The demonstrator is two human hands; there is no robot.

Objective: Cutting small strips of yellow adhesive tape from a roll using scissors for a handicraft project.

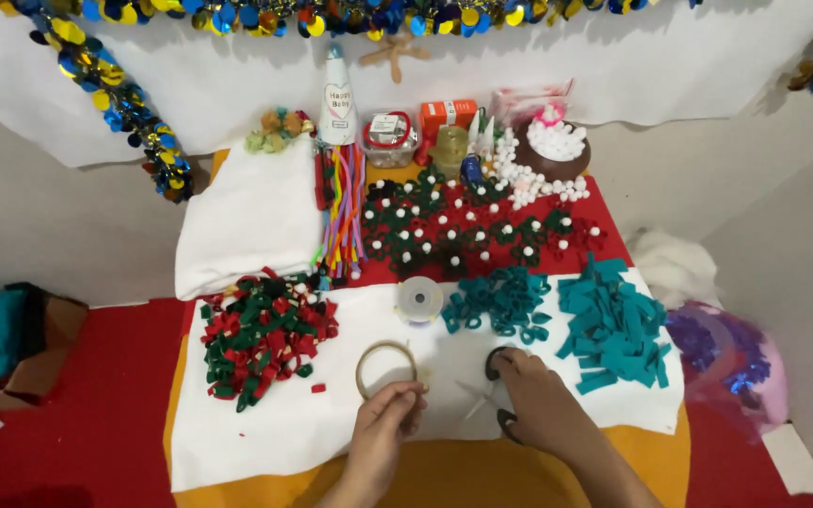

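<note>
My left hand (383, 423) pinches the near edge of a thin tan ring (387, 368), the grip narrow, fingertips closed on its rim. The ring lies flat on the white cloth (275, 423) near the front of the bench (444, 470), just below a small spool of clear thread (420, 299). My right hand (538, 400) rests just beside it to the right, over a pair of scissors (501, 376) with dark handles; the fingers curl around the handles, the grip closed on them, and the pale blades point toward my left hand.

To the left of the ring sits a heap of red and green felt loops (261, 339). Above my right hand lies a cluster of teal felt loops (501, 301), and to its right a pile of teal felt strips (613, 325). Farther back, on a red cloth (604, 254), rows of red and green pieces with white pompoms (463, 226) are spread out. Beside them lies a bundle of coloured pipe cleaners (342, 212) and a folded white cloth (251, 216). At the back stand a white party cone (337, 99) and a brown bowl of white pompoms (555, 150).
</note>
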